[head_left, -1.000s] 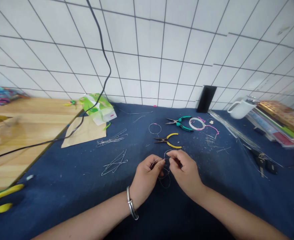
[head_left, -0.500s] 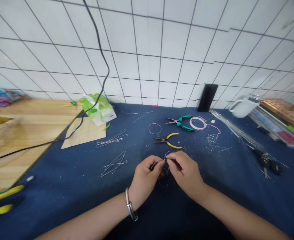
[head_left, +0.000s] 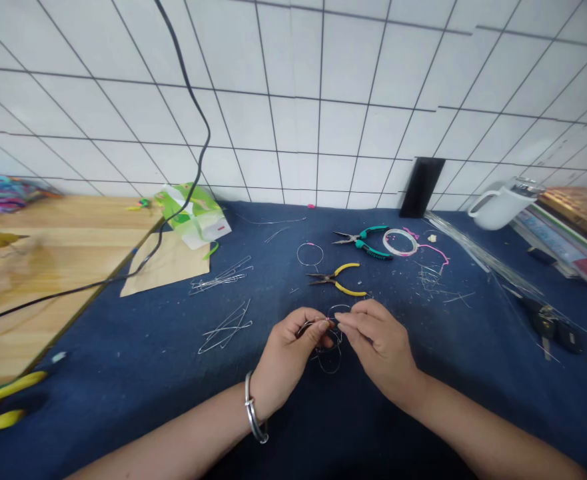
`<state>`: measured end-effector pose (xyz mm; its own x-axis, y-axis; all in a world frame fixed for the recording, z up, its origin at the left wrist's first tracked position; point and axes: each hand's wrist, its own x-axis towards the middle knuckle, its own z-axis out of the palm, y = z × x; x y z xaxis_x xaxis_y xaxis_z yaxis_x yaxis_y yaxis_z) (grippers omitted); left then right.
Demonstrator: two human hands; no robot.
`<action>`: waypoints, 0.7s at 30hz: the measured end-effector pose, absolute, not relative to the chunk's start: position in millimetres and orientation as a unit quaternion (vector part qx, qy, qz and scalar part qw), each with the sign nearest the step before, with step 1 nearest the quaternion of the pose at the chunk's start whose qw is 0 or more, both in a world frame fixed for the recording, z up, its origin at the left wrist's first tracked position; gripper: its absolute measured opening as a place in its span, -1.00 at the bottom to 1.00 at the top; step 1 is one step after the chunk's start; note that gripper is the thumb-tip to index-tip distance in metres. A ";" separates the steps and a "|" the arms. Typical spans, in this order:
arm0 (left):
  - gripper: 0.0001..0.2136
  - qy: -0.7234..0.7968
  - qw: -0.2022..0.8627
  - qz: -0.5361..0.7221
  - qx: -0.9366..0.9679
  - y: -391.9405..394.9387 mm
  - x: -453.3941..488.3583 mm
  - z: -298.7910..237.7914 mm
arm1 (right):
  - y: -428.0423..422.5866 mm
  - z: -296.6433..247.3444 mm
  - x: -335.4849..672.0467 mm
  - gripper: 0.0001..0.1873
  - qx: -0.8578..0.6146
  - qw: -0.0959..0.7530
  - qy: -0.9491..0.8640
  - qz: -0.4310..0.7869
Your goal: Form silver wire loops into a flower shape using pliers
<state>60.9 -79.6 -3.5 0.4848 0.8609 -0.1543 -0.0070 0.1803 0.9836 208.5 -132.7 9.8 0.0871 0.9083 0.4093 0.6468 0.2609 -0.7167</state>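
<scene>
Though thin, wire in left hand

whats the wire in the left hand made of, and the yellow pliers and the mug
Wire: probably metal, from its thin, silvery curves. Yellow pliers: dark metal jaws; handles likely plastic or rubber, from their even yellow colour. Mug: smooth, white, perhaps ceramic; its look leaves that open.

Silvery wire; yellow-handled pliers; navy cloth; white wall, dark grid.
</scene>
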 end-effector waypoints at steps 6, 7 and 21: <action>-0.85 0.376 0.650 0.308 0.584 -78.6 58.9 -4.9 | -132.3 9.6 208.0 -0.75 -0.587 0.428 -0.670 0.153; -0.86 0.374 0.647 0.309 0.589 -78.6 58.4 -5.3 | -132.1 9.1 207.8 -0.75 -0.588 0.430 -0.669 0.150; -0.90 0.374 0.614 0.334 0.610 -80.2 57.0 -3.6 | -131.5 11.2 205.0 -0.88 -0.621 0.424 -0.640 0.158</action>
